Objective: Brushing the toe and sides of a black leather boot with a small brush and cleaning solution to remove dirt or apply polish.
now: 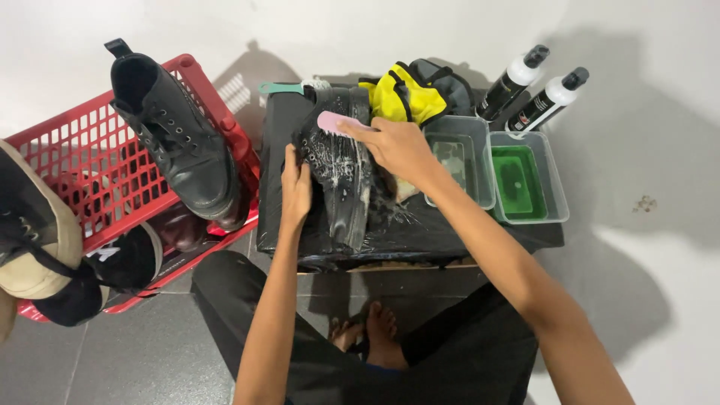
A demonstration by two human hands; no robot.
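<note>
A black boot (341, 176), wet and flecked with white foam, lies on a low table wrapped in black plastic (427, 229). My left hand (295, 187) grips the boot's left side and holds it steady. My right hand (397, 146) is closed around a pink brush (337, 123), pressed against the upper part of the boot. Foam and water are splashed on the plastic to the right of the boot.
A red plastic crate (90, 150) at the left carries a second black boot (176, 135) and other shoes. Two clear tubs (525, 180), one with green liquid, two black-capped white bottles (536, 94), a yellow-and-grey shoe (409, 94) and a teal-handled brush (289, 88) stand at the back.
</note>
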